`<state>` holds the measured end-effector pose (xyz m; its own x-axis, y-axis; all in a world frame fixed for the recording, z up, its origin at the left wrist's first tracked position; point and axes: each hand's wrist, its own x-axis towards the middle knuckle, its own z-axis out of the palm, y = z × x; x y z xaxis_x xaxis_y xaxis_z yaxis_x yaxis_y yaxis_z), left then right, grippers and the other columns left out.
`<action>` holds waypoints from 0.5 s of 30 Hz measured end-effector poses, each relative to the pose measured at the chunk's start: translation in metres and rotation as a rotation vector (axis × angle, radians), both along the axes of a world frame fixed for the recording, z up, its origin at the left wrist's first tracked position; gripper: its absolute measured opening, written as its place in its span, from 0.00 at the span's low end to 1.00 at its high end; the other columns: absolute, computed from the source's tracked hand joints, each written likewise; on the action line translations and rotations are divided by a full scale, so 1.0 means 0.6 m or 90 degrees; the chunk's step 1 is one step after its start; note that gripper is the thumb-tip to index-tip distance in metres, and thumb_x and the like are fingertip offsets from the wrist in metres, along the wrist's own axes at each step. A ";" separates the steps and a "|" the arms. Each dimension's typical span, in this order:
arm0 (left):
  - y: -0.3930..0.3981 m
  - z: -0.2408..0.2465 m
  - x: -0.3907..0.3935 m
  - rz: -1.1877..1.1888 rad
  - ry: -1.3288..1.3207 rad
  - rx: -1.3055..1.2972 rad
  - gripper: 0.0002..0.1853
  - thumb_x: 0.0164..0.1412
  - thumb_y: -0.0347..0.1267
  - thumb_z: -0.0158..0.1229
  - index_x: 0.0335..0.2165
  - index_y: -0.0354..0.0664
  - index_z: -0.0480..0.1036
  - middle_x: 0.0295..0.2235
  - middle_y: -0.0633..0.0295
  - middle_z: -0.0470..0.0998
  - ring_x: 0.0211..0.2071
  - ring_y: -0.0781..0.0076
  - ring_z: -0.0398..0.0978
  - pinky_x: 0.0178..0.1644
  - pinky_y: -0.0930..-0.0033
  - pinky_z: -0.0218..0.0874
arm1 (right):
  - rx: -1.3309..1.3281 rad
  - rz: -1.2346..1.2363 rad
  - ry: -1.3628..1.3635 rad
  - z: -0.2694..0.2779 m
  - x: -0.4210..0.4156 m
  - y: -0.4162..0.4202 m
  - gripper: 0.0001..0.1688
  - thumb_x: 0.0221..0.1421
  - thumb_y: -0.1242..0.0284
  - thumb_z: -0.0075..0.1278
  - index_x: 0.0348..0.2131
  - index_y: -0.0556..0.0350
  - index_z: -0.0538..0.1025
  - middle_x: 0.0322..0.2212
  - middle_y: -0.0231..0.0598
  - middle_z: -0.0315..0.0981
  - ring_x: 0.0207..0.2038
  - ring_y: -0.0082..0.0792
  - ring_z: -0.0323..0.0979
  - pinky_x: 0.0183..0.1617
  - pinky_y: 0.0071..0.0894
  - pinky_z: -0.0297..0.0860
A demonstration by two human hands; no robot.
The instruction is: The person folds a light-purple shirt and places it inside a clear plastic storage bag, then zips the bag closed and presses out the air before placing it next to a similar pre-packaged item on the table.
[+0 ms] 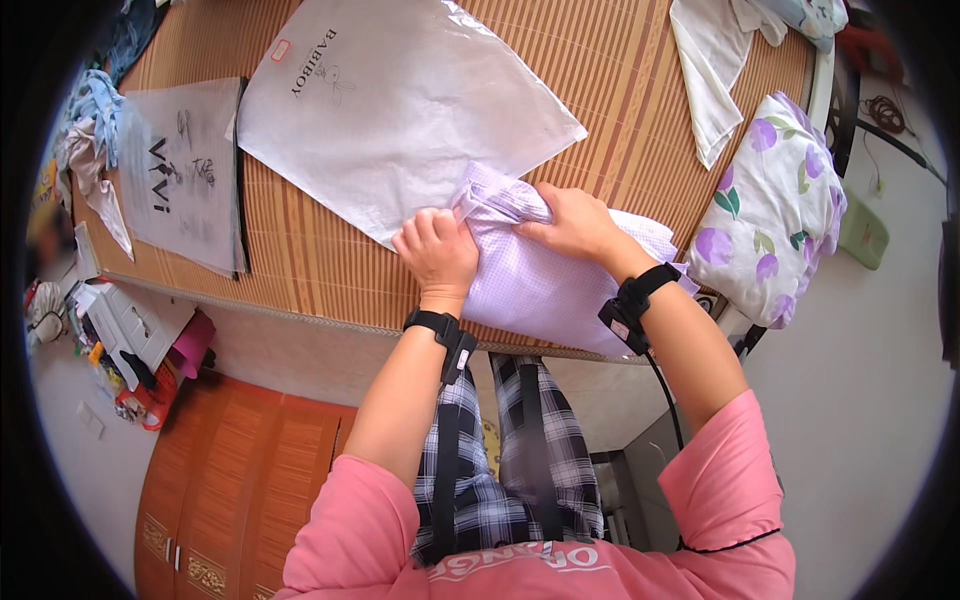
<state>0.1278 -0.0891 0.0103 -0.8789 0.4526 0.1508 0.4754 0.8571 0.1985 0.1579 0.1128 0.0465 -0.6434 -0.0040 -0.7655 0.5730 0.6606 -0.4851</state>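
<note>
A lilac checked cloth garment (540, 289) lies partly folded at the near edge of the bamboo mat (322, 277). My left hand (439, 247) is closed on its gathered upper end, at the left side. Across from it, my right hand (574, 221) grips the same bunched part between thumb and fingers. The gathered end rests over the near corner of a large frosted plastic garment bag (390, 112), which lies flat and bears a printed rabbit and writing. What the garment's folds cover beneath is hidden.
Left of the bag lies a stack of printed plastic bags (184, 180), with crumpled clothes (94, 120) beyond. At the right are a white cloth (709, 82) and a floral pillow (769, 217) at the mat's edge. A wooden cabinet (247, 480) stands at the lower left.
</note>
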 end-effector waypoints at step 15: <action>0.017 -0.007 -0.003 0.004 -0.107 0.076 0.07 0.53 0.28 0.54 0.25 0.42 0.63 0.24 0.59 0.67 0.26 0.55 0.67 0.28 0.57 0.59 | 0.217 -0.085 0.387 -0.045 0.014 -0.061 0.26 0.44 0.50 0.57 0.23 0.55 0.72 0.19 0.41 0.72 0.23 0.43 0.71 0.29 0.37 0.63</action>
<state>0.1258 -0.0790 0.0063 -0.8989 0.4349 0.0531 0.4216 0.8257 0.3747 0.1664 0.0760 0.0194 -0.9353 0.2806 -0.2158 0.3534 0.7752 -0.5236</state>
